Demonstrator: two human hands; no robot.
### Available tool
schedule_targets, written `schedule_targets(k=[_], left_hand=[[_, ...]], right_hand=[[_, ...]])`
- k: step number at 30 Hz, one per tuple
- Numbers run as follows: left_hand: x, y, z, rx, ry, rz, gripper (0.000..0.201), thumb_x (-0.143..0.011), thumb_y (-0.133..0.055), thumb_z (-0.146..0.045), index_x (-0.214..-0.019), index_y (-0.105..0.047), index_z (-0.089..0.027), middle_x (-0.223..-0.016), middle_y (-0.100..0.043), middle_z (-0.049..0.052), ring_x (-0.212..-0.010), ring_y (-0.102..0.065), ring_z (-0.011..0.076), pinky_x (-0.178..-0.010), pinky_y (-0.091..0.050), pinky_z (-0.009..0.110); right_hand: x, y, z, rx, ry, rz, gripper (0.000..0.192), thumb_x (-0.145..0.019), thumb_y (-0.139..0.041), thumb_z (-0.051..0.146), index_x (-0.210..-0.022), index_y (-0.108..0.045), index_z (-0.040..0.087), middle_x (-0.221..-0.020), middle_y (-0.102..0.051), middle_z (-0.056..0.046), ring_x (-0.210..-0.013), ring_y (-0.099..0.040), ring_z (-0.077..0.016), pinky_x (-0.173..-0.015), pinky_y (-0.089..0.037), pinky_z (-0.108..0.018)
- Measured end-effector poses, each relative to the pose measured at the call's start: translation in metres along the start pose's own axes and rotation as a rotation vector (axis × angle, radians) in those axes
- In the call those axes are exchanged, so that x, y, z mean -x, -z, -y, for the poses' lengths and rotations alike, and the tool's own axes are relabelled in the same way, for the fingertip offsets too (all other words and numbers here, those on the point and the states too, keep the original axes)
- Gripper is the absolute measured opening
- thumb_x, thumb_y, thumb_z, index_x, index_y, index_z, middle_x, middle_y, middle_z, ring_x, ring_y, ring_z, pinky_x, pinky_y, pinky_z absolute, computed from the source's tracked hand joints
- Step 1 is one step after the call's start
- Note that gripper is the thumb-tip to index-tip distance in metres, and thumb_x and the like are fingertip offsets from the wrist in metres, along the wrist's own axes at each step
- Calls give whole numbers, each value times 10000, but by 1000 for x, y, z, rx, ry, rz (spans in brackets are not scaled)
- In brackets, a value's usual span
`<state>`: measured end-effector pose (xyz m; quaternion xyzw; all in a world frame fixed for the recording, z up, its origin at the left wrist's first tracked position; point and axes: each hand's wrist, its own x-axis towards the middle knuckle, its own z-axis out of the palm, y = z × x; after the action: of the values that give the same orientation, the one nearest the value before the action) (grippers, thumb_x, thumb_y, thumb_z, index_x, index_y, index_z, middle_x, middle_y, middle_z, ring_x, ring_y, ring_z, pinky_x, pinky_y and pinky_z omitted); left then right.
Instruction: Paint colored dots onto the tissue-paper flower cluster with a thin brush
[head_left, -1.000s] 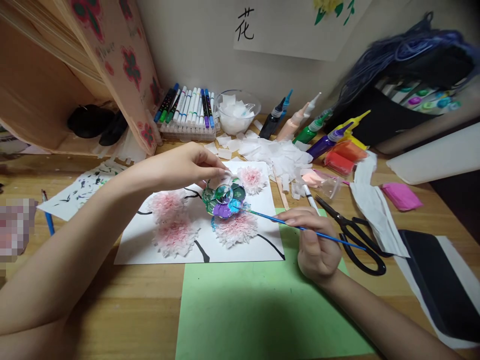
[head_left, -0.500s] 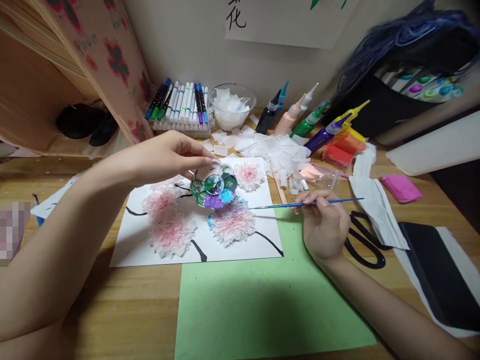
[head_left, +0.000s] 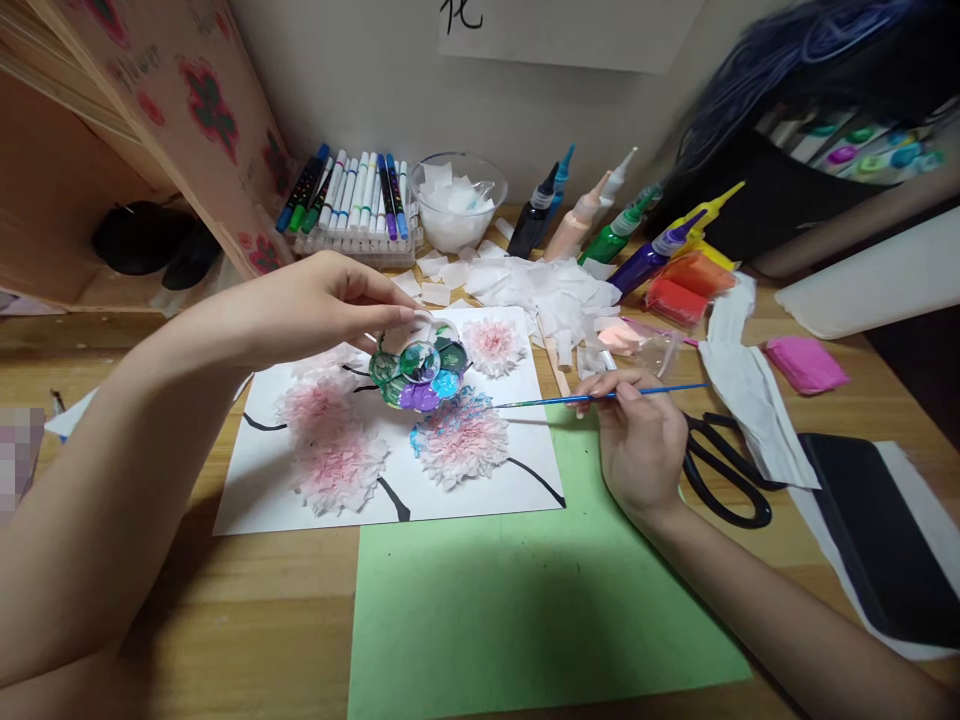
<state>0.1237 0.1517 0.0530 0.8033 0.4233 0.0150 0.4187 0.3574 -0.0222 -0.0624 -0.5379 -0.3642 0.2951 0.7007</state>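
Paintbrush (head_left: 600, 397) lies nearly level above the white sheet (head_left: 315, 500), bristle tip pointing left at the blue-edged tissue flower (head_left: 459, 445), pinched by the right hand (head_left: 637, 445) fingers. Left hand (head_left: 315, 305), arm outstretched, grips the flower-shaped palette (head_left: 420, 368) just above the sheet.

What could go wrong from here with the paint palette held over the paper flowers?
1. The left hand pinches the clear flower-shaped paint palette only at its rim, above the white sheet with pink tissue flowers; a tilt could drip paint on them.
2. The thin blue paintbrush in the right hand has its wet tip close to the blue-edged flower; a slip may smear it.
3. The black scissors lie right beside that hand.
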Motion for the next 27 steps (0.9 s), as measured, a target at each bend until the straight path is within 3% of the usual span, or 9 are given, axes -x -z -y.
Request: schedule_targets(k=[6,11,16,20,27], left_hand=[[-1,0,-1,4,26,-5,375,-793,-632,-488,-919,-760,-158,-781,-688,46,-757,-610,187,-697,-455,282],[-1,0,1,15,1,14,382,-798,-629,-508,-925,-763,-173,-787,-690,38,-750,-612,174,-692,-459,269],[-2,-3,1,51,-30,45,341,-812,-626,-481,-876,-764,-176,-769,-694,32,-698,-593,147,-634,-446,238],[-3,-8,-1,83,-28,68,313,-816,-629,-452,-853,-757,-169,-749,-689,27,-674,-580,132,-613,-438,226],[-3,-13,-6,97,-29,104,286,-801,-630,-420,-805,-739,-155,-736,-674,25,-678,-576,126,-621,-428,220]], right_hand=[[-2,-1,1,-39,23,-72,169,-822,-552,226,-673,-626,196,-671,-548,4,-656,-548,-121,-558,-416,-247],[-1,-1,0,6,-12,-12,169,-857,-555,259,-720,-640,208,-717,-612,-9,-657,-570,-134,-572,-444,-270],[-1,-2,2,-92,63,-72,164,-857,-560,256,-725,-649,217,-710,-619,-16,-663,-581,-146,-550,-457,-280],[3,-4,4,-111,112,34,136,-884,-560,295,-840,-674,235,-809,-682,-31,-702,-635,-166,-592,-504,-310],[14,0,1,62,245,229,183,-939,-489,258,-931,-671,237,-889,-685,-36,-854,-664,-185,-715,-538,-338]])
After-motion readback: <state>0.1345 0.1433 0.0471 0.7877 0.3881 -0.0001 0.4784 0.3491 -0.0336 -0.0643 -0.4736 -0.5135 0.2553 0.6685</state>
